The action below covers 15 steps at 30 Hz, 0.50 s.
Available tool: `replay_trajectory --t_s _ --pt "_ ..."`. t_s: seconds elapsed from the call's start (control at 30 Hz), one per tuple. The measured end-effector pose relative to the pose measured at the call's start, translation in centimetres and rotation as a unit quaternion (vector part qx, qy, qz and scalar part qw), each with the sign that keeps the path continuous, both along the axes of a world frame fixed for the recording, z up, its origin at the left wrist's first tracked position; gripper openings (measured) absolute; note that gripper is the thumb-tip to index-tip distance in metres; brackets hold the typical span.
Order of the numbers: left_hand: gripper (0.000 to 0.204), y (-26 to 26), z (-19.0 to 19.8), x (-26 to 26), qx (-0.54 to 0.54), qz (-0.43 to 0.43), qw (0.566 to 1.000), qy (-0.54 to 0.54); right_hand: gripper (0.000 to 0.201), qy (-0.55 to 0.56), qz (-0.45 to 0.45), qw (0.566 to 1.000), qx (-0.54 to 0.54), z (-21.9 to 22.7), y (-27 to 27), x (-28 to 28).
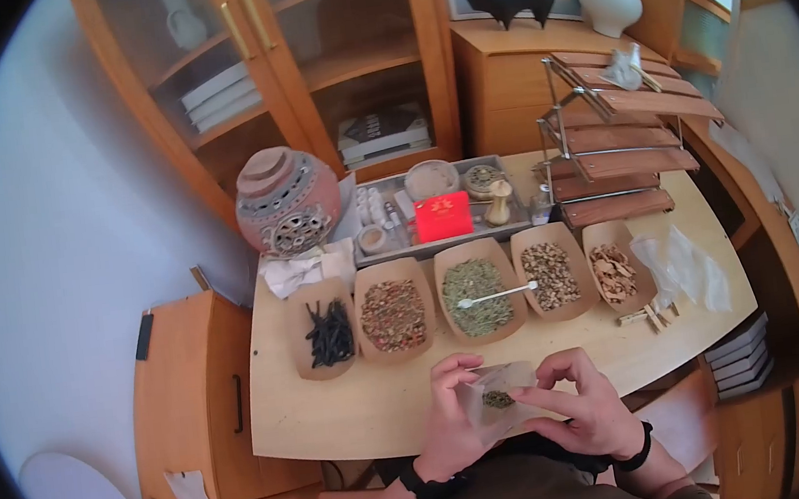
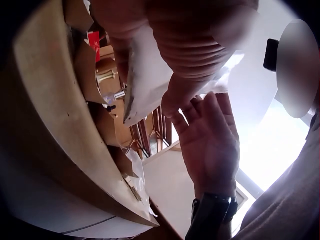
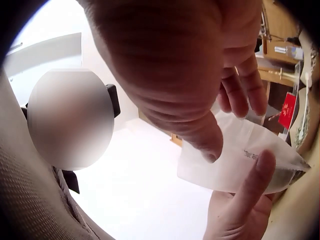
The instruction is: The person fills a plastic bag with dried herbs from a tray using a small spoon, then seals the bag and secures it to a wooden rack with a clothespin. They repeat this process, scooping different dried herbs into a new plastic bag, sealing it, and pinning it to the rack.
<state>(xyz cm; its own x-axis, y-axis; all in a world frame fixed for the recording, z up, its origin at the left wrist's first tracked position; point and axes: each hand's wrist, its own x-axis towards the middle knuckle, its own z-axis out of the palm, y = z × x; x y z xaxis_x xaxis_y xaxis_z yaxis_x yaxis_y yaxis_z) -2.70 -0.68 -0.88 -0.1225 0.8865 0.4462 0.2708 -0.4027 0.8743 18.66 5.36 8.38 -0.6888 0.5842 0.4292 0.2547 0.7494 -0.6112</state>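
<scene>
A small translucent pouch [image 1: 507,423] with a little heap of dark green dried herb [image 1: 498,399] in it is held in front of the body. My left hand [image 1: 449,427] grips its left side; in the right wrist view the left thumb [image 3: 261,172] presses on the pouch wall. At the other side, my right hand [image 1: 594,416] has its fingers spread, one reaching over the pouch close to the herb. The right thumb [image 3: 202,140] overlaps the pouch in the right wrist view. From the left wrist, the right palm [image 2: 212,145] shows with fingers extended toward the pouch.
Beyond the hands stand paper trays of dark pods [image 1: 330,335], reddish pieces [image 1: 394,314], green leaves [image 1: 471,281] with a white spoon [image 1: 502,294], seeds [image 1: 548,275] and chips [image 1: 613,272]. Behind are a grey tray [image 1: 400,249], a clay pot [image 1: 285,198] and a wooden rack [image 1: 617,137].
</scene>
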Motion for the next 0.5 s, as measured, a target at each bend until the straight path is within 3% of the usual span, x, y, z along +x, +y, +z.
replay_trajectory --t_s 0.1,0.2,0.33,0.5 --pt "0.083 -1.4 0.1 -1.8 0.012 0.044 0.999 0.026 0.05 -0.042 0.021 0.997 0.062 0.9 0.3 -2.7" --pt "0.08 -3.0 0.3 -4.1 0.001 0.046 0.999 0.017 0.029 -0.06 0.074 0.991 0.09 1.8 0.8 -4.9" --pt "0.069 -5.2 -0.3 -7.4 -0.06 -0.01 0.996 -0.062 0.029 -0.076 0.102 0.986 0.112 3.1 1.3 -7.1" --pt "0.056 -7.2 -1.1 -8.8 -0.128 0.029 0.989 -0.073 0.026 -0.063 0.15 0.976 0.146 3.6 1.3 -9.8"
